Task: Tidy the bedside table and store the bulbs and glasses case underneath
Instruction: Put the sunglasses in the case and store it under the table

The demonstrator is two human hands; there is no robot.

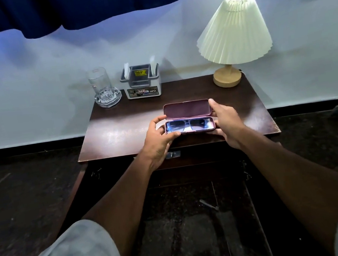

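Maroon, 1 glasses case [187,110]; left hand [157,139], right hand [228,121] hold it.

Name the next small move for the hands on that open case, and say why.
Probably close it now. The maroon hard glasses case is open at the front of the dark wooden bedside table, the blue-tinted glasses lie inside, and the left hand and right hand grip its two ends. It should be shut before going underneath.
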